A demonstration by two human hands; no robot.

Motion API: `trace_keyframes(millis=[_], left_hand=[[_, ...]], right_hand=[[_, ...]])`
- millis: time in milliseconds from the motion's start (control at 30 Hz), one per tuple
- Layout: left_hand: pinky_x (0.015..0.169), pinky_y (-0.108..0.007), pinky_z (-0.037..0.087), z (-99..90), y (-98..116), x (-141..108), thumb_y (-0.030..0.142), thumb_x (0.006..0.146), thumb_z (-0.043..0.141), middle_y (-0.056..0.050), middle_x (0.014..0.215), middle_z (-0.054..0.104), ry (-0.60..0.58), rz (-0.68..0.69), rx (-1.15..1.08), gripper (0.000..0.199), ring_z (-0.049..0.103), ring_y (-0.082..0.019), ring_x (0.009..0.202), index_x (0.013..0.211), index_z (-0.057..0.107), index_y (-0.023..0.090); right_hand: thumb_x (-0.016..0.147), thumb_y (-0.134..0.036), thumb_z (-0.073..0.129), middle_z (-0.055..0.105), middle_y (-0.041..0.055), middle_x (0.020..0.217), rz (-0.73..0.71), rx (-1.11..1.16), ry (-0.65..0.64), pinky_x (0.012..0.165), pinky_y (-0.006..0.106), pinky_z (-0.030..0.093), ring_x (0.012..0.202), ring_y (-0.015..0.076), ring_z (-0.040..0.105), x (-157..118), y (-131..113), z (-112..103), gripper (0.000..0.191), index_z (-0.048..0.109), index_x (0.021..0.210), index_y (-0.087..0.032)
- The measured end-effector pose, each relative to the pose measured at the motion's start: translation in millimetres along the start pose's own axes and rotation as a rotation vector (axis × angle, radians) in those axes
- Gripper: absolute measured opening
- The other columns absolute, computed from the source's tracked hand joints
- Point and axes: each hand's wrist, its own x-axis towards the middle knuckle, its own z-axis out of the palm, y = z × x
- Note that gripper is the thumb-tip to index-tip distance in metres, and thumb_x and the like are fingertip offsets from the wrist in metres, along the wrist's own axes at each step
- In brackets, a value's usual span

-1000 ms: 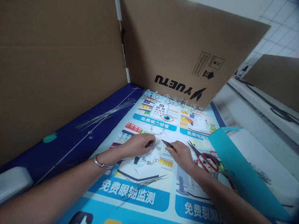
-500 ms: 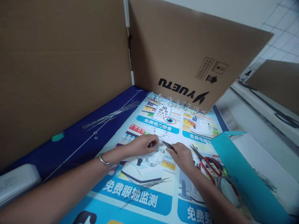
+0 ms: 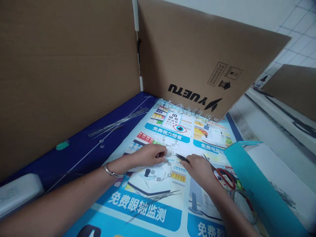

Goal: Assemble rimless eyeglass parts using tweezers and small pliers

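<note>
My left hand (image 3: 153,154), with a silver bangle at the wrist, is closed in a pinch on a thin wire strung with clear beads (image 3: 159,179), which curves down below the fingers. My right hand (image 3: 199,167) is wrapped round dark pliers (image 3: 182,158); their tip points left, a short gap from my left fingers. Another beaded wire piece (image 3: 170,144) lies just beyond my left hand. Loose thin wires (image 3: 158,198) lie on the printed sheet nearer to me.
Red-handled scissors (image 3: 225,178) and a roll of tape (image 3: 243,200) lie beside my right forearm. A teal box (image 3: 256,184) holding wire pieces stands right. Cardboard panels (image 3: 187,59) rise behind a row of beaded pieces (image 3: 190,110). More wires (image 3: 118,122) lie left.
My right hand and the pliers have moved right, away from my left hand. The beaded wire below my left hand has shifted and hangs in a wider curve.
</note>
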Motion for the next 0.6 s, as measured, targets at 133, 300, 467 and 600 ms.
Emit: trace_keyframes(millis=[133, 300, 467, 600], left_hand=[[0.052, -0.019, 0.029, -0.3, 0.0, 0.5, 0.034, 0.077, 0.05, 0.001, 0.068, 0.057, -0.02, 0.002, 0.004, 0.017, 0.048, -0.011, 0.059, 0.079, 0.057, 0.019], [0.052, -0.019, 0.028, -0.1, 0.1, 1.1, 0.031, 0.078, 0.048, 0.002, 0.068, 0.058, -0.013, 0.006, 0.0, 0.016, 0.048, -0.011, 0.06, 0.078, 0.058, 0.019], [0.053, -0.02, 0.029, 1.4, -2.5, 1.6, 0.033, 0.078, 0.048, 0.001, 0.069, 0.058, -0.007, -0.003, 0.021, 0.018, 0.049, -0.011, 0.061, 0.079, 0.059, 0.019], [0.053, -0.02, 0.029, 3.5, -4.9, 1.7, 0.036, 0.078, 0.049, 0.001, 0.067, 0.058, -0.006, -0.025, 0.017, 0.02, 0.048, -0.012, 0.06, 0.079, 0.059, 0.019]], right_hand=[[0.085, -0.051, 0.036, 0.06, 0.0067, 0.074, 0.0, -0.077, -0.024, 0.056, 0.027, 0.028, 0.069, 0.0179, 0.054, 1.5, -6.9, -4.1, 0.041, 0.061, 0.075, -0.019], [0.082, -0.048, 0.044, 0.06, 0.0078, 0.072, -0.014, -0.154, -0.003, 0.058, 0.028, 0.03, 0.07, 0.0199, 0.055, 3.2, -15.4, -2.3, 0.035, 0.061, 0.076, -0.018], [0.083, -0.045, 0.045, 0.059, 0.0074, 0.07, 0.002, -0.181, 0.008, 0.053, 0.027, 0.029, 0.066, 0.0204, 0.055, 1.7, -18.9, 1.3, 0.031, 0.06, 0.076, -0.018], [0.083, -0.044, 0.045, 0.059, 0.0072, 0.07, -0.002, -0.177, 0.01, 0.052, 0.027, 0.028, 0.065, 0.0203, 0.056, -0.2, -17.6, 1.7, 0.03, 0.059, 0.075, -0.018]])
